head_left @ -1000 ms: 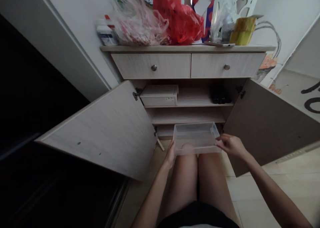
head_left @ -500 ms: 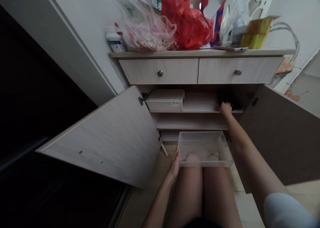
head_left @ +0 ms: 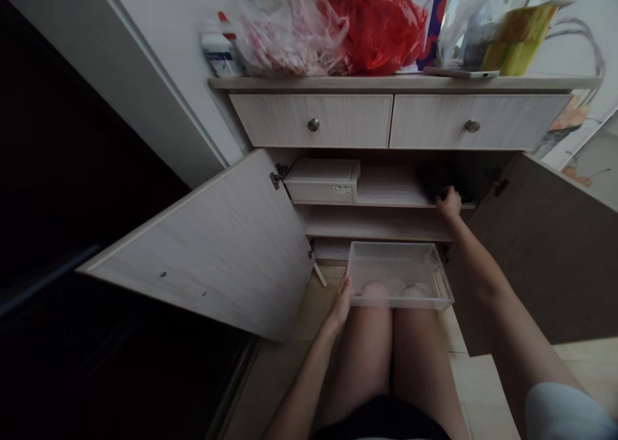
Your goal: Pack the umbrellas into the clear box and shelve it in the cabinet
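Observation:
A clear plastic drawer bin [head_left: 396,266] rests on my knees, with the knees showing through its bottom. My left hand [head_left: 344,302] grips the bin's left side, fingers against the wall. My right hand [head_left: 450,203] reaches into the cabinet's upper shelf on the right, its fingers curled at a black item [head_left: 432,181]. That item lies in shadow, so its kind cannot be made out. On the same shelf, to the left, sits a white storage box [head_left: 321,179] with a small label on its front.
Both cabinet doors stand open, the left door [head_left: 207,253] and the right door [head_left: 545,253] flanking my arms. Above are two closed drawers [head_left: 313,109]. The cabinet top holds a red plastic bag [head_left: 371,28], a pinkish clear bag [head_left: 290,35], a white bottle [head_left: 219,54] and a yellow container [head_left: 521,38].
My view has tilted down and shifted slightly left. At the black item, my right hand has turned a little, with its fingers now curled against it. My left hand still holds the bin.

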Demonstrator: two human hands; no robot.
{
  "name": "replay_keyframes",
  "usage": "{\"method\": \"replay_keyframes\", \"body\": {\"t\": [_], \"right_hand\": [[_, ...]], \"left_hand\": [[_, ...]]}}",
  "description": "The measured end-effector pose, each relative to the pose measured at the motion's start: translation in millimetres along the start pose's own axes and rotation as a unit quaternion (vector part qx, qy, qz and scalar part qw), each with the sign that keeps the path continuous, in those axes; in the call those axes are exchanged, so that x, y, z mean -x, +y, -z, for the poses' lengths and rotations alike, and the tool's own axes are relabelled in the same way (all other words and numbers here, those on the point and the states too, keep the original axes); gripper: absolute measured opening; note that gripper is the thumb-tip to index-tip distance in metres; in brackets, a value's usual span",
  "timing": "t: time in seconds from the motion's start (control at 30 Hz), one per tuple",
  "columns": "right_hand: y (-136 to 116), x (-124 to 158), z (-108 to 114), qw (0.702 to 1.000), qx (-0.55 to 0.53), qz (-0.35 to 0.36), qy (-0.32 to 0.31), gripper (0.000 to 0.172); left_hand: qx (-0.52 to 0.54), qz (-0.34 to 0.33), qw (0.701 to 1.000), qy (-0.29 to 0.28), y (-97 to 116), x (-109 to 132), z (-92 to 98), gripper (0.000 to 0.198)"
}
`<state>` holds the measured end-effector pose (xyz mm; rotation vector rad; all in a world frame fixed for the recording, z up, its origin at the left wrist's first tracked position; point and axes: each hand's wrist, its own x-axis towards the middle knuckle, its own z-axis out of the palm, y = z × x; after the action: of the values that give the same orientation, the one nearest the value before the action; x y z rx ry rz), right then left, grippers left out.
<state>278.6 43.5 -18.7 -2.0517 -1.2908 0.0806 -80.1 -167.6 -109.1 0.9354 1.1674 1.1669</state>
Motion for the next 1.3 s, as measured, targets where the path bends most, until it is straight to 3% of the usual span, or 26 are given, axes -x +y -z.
{"method": "replay_keyframes", "body": {"t": [0.07, 0.1, 0.2, 0.3, 0.37, 0.43, 0.6, 0.7, 0.8, 1.03, 1.13, 1.3], "right_hand": [[2, -2, 4, 0.984, -0.157, -0.073, 0.043, 0.034], [2, -2, 7, 0.962, -0.245, -0.114, 0.05, 0.032], [3, 4, 18, 0.857, -0.475, -0.198, 0.03, 0.03], [8, 22, 39, 0.782, -0.595, -0.188, -0.006, 0.034], [14, 40, 57, 0.768, -0.622, -0.149, -0.039, 0.038], [22, 63, 74, 0.778, -0.615, -0.106, -0.077, 0.043], [42, 124, 102, 0.846, -0.491, -0.02, -0.208, 0.051], [47, 153, 101, 0.877, -0.389, 0.057, -0.276, 0.048], [45, 170, 88, 0.885, -0.303, 0.157, -0.316, 0.04], [35, 178, 55, 0.898, -0.138, 0.334, -0.253, 0.022], [28, 175, 51, 0.899, 0.024, 0.348, -0.264, 0.028], [9, 174, 46, 0.869, 0.218, 0.348, -0.274, 0.029]], "left_hand": [[-0.002, 0.006, 1.0, 0.005, 1, 1, -1.2, 0.071], [-0.002, 0.012, 1.0, 0.008, 2, 2, -2.0, 0.07], [-0.005, 0.025, 1.0, 0.011, 5, 3, -5.2, 0.07], [-0.005, 0.022, 1.0, 0.011, 9, 6, -8.3, 0.069], [-0.006, 0.009, 1.0, 0.007, 11, 7, -9.0, 0.069], [-0.01, -0.001, 1.0, 0.0, 12, 8, -8.6, 0.07], [-0.011, -0.003, 1.0, -0.002, 8, 7, -6.4, 0.074], [-0.004, 0.007, 1.0, -0.01, 3, 6, -6.2, 0.078], [-0.009, 0.022, 1.0, -0.012, -1, 5, -6.3, 0.078], [-0.029, 0.021, 0.999, 0.021, 0, 5, -4.2, 0.068], [-0.027, 0.001, 0.999, 0.018, 3, 7, -3.5, 0.066], [-0.02, 0.039, 0.999, -0.002, 4, 7, -2.3, 0.073]]}}
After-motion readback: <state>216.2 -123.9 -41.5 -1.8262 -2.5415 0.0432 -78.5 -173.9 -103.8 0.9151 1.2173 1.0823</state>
